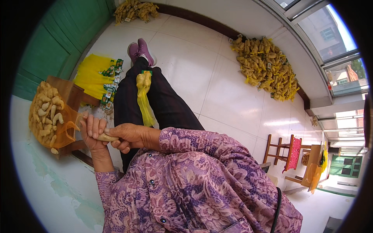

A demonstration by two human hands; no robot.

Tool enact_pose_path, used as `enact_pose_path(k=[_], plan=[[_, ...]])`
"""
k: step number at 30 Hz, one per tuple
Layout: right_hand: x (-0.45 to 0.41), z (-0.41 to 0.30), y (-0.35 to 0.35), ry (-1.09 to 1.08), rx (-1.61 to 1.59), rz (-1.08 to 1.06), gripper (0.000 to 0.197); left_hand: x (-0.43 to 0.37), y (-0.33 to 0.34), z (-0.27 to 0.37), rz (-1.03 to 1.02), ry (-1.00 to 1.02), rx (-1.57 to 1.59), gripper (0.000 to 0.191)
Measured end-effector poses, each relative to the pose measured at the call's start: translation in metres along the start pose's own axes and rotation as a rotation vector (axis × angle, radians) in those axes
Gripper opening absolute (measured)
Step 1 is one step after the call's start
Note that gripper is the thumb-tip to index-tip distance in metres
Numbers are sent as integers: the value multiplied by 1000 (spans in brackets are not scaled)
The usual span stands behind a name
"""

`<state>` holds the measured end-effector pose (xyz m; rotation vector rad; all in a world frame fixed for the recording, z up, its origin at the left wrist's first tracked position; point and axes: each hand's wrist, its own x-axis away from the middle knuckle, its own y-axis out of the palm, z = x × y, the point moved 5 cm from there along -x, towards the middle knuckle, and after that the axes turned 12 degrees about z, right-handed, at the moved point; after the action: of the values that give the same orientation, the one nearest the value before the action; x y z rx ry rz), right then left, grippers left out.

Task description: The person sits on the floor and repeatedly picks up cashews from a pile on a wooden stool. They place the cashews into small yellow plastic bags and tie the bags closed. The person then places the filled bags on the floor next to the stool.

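My left hand (94,129) and my right hand (128,136) meet in front of my body, both gripping one piece of ginger root (107,137). Its pale end shows between them, while the fingers hide the rest. On my lap lies a yellow mesh bag (142,100) with ginger pieces at its far end and a green label there; its near end is limp. Just left of my left hand, an orange mesh sack (68,135) lies spread under a heap of loose ginger (46,110).
The heap rests on a wooden stool or table (65,90). Flat yellow mesh bags (91,75) with green labels are stacked beyond it. Filled ginger bags (265,64) lie along the wall, with more bags (135,11) near the green door (55,38). A red-topped stool (293,153) stands right.
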<state>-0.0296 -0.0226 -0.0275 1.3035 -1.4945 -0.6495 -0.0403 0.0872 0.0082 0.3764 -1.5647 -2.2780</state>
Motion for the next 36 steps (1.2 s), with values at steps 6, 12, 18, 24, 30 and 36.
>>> enact_pose_path(k=[6,12,18,24,30,36], plan=[[17,-23,5,-376,636,213,36,-13,16,-8,105,-51,-247,19],[20,-38,4,-1163,1445,760,37,-19,-13,-5,526,191,-418,16],[8,-28,15,-426,571,98,32,-7,18,4,27,-138,-131,28],[36,-36,25,-285,383,122,33,-25,53,-19,-177,-183,-45,35],[139,-81,-30,-1095,1046,831,39,-77,86,-139,-165,-396,-134,35],[241,-91,-41,-1199,1284,1565,35,-86,131,-249,83,-367,-379,25]])
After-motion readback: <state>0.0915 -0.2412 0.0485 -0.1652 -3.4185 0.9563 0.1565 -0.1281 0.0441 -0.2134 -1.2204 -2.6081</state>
